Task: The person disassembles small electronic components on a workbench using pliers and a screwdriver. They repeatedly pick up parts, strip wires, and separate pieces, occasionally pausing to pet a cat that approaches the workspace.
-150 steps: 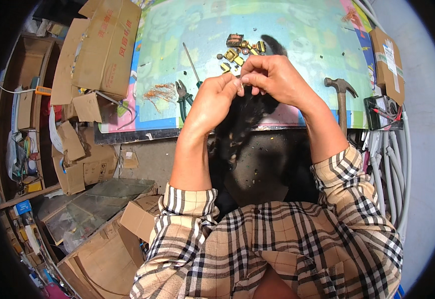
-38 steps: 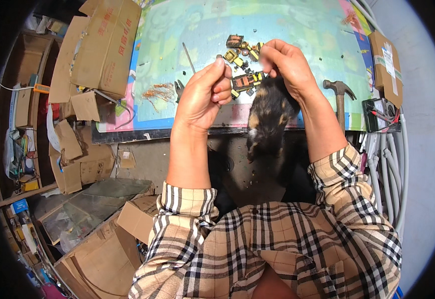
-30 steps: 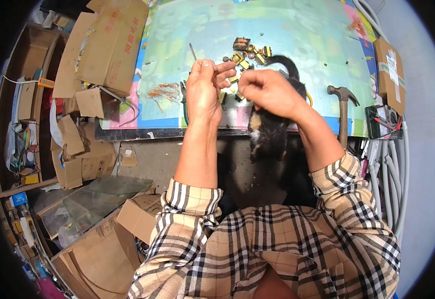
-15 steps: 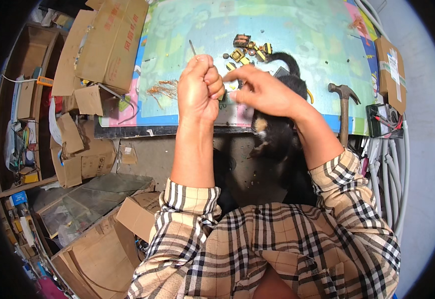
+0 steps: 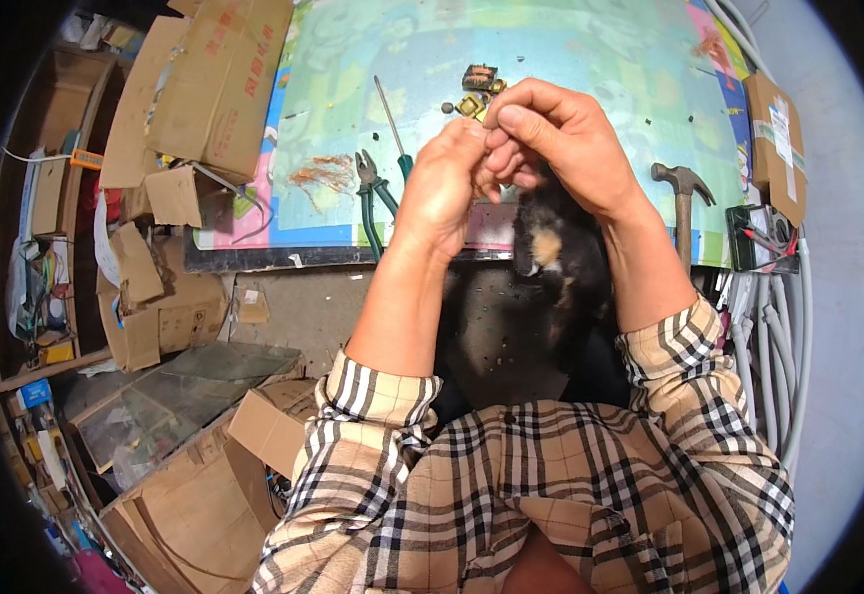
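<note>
Over the near part of the table, my left hand [image 5: 444, 186] and my right hand [image 5: 572, 147] meet with fingertips closed together. Whatever is pinched between them is too small or hidden to make out. Just left of my left hand lie a screwdriver [image 5: 405, 166] with a green handle and pliers [image 5: 368, 203] with dark green grips. A tangle of copper wire [image 5: 321, 176] is farther left. Behind my hands sit a small transformer core with copper windings [image 5: 479, 77] and a yellow-framed coil piece [image 5: 469, 107]; my right hand covers other parts.
A black cat [image 5: 562, 238] with a tan patch is at the table's front edge, below my right hand. To the right lie a claw hammer [image 5: 684, 203] and a cardboard box [image 5: 776, 148]. Larger cartons [image 5: 224, 89] stand at the left; grey pipes [image 5: 773, 346] lean by the wall.
My left hand has moved right and down, uncovering the screwdriver handle and pliers. My right hand has risen and come to meet it. The cat has shifted, and its tail no longer shows.
</note>
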A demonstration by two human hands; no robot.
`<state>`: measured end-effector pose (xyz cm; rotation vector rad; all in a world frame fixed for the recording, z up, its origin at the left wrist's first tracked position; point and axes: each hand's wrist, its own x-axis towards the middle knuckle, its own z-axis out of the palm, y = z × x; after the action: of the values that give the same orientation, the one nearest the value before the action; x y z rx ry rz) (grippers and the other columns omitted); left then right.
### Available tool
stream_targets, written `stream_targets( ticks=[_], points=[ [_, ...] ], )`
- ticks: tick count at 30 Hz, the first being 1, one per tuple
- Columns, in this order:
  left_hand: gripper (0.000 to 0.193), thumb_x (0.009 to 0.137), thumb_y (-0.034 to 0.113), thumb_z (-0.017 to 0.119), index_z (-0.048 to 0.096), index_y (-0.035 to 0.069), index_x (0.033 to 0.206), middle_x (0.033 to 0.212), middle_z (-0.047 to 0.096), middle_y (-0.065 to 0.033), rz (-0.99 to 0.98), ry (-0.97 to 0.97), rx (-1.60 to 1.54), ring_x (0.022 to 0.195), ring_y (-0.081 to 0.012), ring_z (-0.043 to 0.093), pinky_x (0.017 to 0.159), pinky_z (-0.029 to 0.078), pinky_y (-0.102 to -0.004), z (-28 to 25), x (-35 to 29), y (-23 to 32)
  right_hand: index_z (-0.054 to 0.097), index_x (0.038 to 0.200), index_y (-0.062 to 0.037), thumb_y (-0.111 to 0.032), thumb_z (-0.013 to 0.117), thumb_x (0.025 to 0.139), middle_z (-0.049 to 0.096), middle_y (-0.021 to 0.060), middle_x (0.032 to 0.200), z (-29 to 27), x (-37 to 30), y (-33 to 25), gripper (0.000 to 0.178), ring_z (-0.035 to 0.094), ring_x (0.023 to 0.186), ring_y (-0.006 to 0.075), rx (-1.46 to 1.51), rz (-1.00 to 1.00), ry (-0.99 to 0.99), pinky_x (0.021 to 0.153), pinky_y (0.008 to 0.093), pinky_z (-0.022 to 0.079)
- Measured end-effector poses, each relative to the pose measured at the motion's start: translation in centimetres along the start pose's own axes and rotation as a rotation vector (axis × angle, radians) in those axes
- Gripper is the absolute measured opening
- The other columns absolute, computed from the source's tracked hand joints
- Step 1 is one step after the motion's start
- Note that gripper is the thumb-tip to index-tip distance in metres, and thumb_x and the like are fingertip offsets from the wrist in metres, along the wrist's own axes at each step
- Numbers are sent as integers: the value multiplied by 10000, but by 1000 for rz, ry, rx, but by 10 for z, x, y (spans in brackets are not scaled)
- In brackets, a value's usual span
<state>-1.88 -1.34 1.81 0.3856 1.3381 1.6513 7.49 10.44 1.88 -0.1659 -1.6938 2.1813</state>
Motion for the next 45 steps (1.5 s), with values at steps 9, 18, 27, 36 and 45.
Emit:
stream_targets(
  ticks=[9, 18, 27, 36, 45],
  points=[
    [171, 929, 230, 527, 539, 77, 854, 617, 416, 52, 7, -170, 365, 544, -53, 325, 496, 251, -199, -15, -11, 19, 633, 946, -19, -181, 569, 925, 627, 19, 774, -32, 5, 2, 176, 581, 642, 68, 264, 2, 203, 595, 185, 493],
    [154, 956, 212, 486, 526, 86, 876, 848, 603, -55, 302, 200, -301, 790, -198, 578, 710, 437, -321, -35, 8, 16, 631, 923, -18, -187, 613, 886, 634, 44, 810, 9, 4, 30, 174, 586, 671, 78, 127, 377, 30, 555, 180, 442],
    [172, 978, 183, 438, 476, 71, 853, 587, 351, 21, 265, 169, -338, 454, -69, 265, 429, 246, -229, -29, 4, 15, 559, 1049, 28, -122, 642, 832, 596, 96, 927, 30, 1, 36, 277, 580, 673, 100, 93, 313, 30, 552, 219, 438],
    [143, 971, 147, 441, 469, 66, 855, 584, 364, 20, 165, 270, -396, 438, -66, 266, 410, 252, -226, -42, 11, 10, 591, 1098, -93, -43, 693, 744, 545, 73, 940, 47, -6, 17, 372, 545, 612, 120, -526, -197, 117, 588, 260, 457],
    [175, 954, 167, 456, 521, 64, 830, 588, 407, 50, 143, 228, 114, 547, -53, 390, 468, 294, -217, -24, 4, 9, 661, 863, 10, -63, 637, 833, 648, 50, 748, 32, -1, 14, 83, 604, 611, 87, -342, -199, 178, 565, 223, 484]
  ],
)
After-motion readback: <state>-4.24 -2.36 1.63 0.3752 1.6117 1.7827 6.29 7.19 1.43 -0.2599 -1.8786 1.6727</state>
